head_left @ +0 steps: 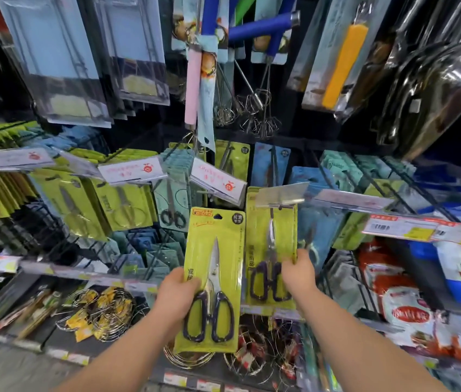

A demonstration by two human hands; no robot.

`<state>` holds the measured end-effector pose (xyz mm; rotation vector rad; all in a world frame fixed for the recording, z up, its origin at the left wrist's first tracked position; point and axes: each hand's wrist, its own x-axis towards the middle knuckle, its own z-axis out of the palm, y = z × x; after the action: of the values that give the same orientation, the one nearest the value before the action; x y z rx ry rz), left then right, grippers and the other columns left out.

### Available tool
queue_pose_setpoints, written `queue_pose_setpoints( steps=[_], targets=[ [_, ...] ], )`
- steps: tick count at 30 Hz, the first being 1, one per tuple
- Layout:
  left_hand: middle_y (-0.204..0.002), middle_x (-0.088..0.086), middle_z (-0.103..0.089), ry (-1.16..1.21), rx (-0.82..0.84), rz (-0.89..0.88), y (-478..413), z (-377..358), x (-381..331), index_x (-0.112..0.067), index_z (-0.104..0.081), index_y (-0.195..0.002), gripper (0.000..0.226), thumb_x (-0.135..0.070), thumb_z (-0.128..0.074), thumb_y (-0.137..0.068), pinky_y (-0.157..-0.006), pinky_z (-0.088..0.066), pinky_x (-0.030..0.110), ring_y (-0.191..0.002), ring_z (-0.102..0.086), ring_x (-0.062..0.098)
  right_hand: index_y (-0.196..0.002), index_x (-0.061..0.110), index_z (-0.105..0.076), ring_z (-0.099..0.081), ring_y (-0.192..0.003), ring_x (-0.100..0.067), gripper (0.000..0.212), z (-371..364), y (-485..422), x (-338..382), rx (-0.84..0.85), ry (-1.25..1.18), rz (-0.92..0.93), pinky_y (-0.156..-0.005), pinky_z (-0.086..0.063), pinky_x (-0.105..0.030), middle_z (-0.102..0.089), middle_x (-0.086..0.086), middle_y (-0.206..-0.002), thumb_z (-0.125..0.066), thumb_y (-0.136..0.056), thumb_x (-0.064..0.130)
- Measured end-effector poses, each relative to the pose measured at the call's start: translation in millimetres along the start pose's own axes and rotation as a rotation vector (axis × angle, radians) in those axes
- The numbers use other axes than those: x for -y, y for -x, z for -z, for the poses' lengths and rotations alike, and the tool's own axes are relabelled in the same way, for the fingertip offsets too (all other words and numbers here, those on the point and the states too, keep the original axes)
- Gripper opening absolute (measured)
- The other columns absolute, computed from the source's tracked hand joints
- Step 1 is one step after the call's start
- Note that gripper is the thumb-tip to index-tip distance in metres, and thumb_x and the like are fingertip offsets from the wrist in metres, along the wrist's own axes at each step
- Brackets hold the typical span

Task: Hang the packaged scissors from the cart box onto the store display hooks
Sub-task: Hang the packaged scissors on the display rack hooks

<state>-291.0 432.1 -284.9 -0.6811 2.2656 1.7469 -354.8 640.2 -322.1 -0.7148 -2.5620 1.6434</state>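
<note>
Left grip: the left hand [177,292] holds the near scissors pack [213,278] by its left edge, with the thumb on the front beside the dark handles.
Right grip: the right hand [298,274] pinches the right edge of the second scissors pack [271,250], low on the card.
Landmark: a clear tag flap [283,195] juts toward the viewer from the display, right of centre.
Near scissors pack: a yellow-green card, upright, below and to the left of the clear tag flap. Its blades point up and its dark loop handles sit at the bottom. It hangs on nothing.
Second scissors pack: the same yellow-green kind, directly below the clear tag flap, with its top edge tucked behind the flap. Whether its hole sits on a hook cannot be told.
Two packs: side by side, edges close together.
Blue packs [319,222]: just right of the clear tag flap, behind the right hand.
Red-printed label [218,181]: just left of the clear tag flap, tilted.
Whisks [251,108]: well above the clear tag flap, hanging in a bunch.
Wire coils [105,312]: on a shelf far below and left of the clear tag flap.
Red food bags [404,306]: below and right of the clear tag flap.
</note>
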Motion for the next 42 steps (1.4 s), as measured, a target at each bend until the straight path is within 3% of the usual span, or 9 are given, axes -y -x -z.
queue_pose_setpoints(
  steps=[5,7,11,16,21,23,30,38,42],
  targets=[
    [-0.132,0.013,-0.055,0.027,0.016,-0.044,-17.2,-7.8,11.4,-0.004,-0.04,-0.138,0.046,-0.012,-0.051,-0.093,-0.096,-0.049,0.04,-0.114,-0.057,0.025,-0.111,0.008,-0.04,-0.036,-0.052,-0.017,0.016,-15.2,-36.4,-10.3,0.008,0.044,0.015,-0.054,-0.031,-0.028,-0.039,-0.004,-0.066,-0.041,-0.095,0.009],
    [-0.132,0.008,-0.054,0.056,0.039,-0.042,-21.1,-10.1,16.8,-0.005,-0.04,-0.137,0.045,-0.012,-0.051,-0.094,-0.095,-0.05,0.036,-0.113,-0.056,0.024,-0.122,0.007,-0.041,-0.04,-0.056,-0.017,0.027,-18.8,-44.1,-12.2,0.018,0.046,0.026,-0.055,-0.034,-0.028,-0.044,-0.003,-0.072,-0.042,-0.096,0.015],
    [-0.09,0.005,-0.062,0.089,0.083,-0.046,-20.1,-10.2,26.6,-0.003,-0.052,-0.119,0.025,-0.008,-0.05,-0.094,-0.046,-0.047,0.01,-0.069,-0.054,0.012,-0.133,0.005,-0.04,-0.055,-0.09,-0.029,0.041,-14.5,-40.6,-9.9,0.047,0.029,0.015,-0.075,-0.04,-0.031,-0.058,-0.013,-0.109,-0.048,-0.096,0.021],
    [-0.099,0.021,-0.066,0.116,0.115,-0.061,-6.2,-14.0,20.8,-0.003,-0.056,-0.106,0.014,-0.006,-0.051,-0.093,-0.075,-0.052,0.037,-0.083,-0.06,0.025,-0.137,0.009,-0.038,-0.052,-0.117,-0.026,0.05,0.9,-1.0,-14.5,0.01,-0.003,0.126,-0.097,-0.042,-0.035,-0.051,-0.009,-0.133,-0.055,-0.093,0.024],
    [-0.108,0.018,-0.067,0.103,0.162,-0.104,0.6,-32.2,13.6,-0.005,-0.055,-0.115,0.025,-0.013,-0.055,-0.091,-0.096,-0.048,0.051,-0.099,-0.064,0.026,-0.093,0.019,-0.06,-0.058,-0.084,-0.014,0.023,15.2,64.6,-12.1,0.341,-0.227,0.07,-0.088,-0.047,-0.035,-0.063,0.002,-0.09,-0.042,-0.097,0.033],
    [-0.117,0.013,-0.065,0.102,0.193,-0.115,1.2,-41.3,11.7,-0.005,-0.05,-0.126,0.04,-0.02,-0.057,-0.089,-0.1,-0.046,0.052,-0.11,-0.062,0.028,-0.086,0.013,-0.059,-0.05,-0.07,-0.014,0.022,16.2,77.3,-13.5,0.308,-0.151,0.139,-0.072,-0.044,-0.029,-0.054,-0.001,-0.075,-0.048,-0.095,0.03],
    [-0.101,0.009,-0.07,0.022,0.23,-0.128,-1.5,-60.8,2.6,-0.008,-0.057,-0.113,0.026,-0.016,-0.058,-0.089,-0.093,-0.05,0.053,-0.097,-0.066,0.028,-0.09,-0.007,-0.053,-0.039,-0.064,-0.015,0.036,20.1,71.9,-18.3,0.121,-0.054,0.168,-0.059,-0.033,-0.028,-0.041,-0.006,-0.07,-0.049,-0.095,0.029],
    [-0.099,0.007,-0.068,0.03,0.217,-0.154,-15.9,-74.6,-7.9,-0.012,-0.058,-0.102,0.013,-0.009,-0.052,-0.091,-0.089,-0.052,0.039,-0.094,-0.064,0.022,-0.074,0.006,-0.048,-0.036,-0.06,-0.014,0.03,18.0,46.3,-16.9,0.069,-0.034,0.205,-0.056,-0.03,-0.027,-0.038,-0.002,-0.063,-0.05,-0.094,0.027],
    [-0.099,0.01,-0.068,-0.015,0.192,-0.183,-34.9,-81.0,-15.2,-0.021,-0.057,-0.092,0.01,-0.012,-0.053,-0.091,-0.08,-0.05,0.035,-0.087,-0.063,0.021,-0.089,0.003,-0.057,-0.042,-0.062,-0.014,0.029,11.4,19.8,-14.5,0.068,0.014,0.176,-0.056,-0.033,-0.026,-0.048,-0.002,-0.069,-0.05,-0.094,0.03]
  ],
)
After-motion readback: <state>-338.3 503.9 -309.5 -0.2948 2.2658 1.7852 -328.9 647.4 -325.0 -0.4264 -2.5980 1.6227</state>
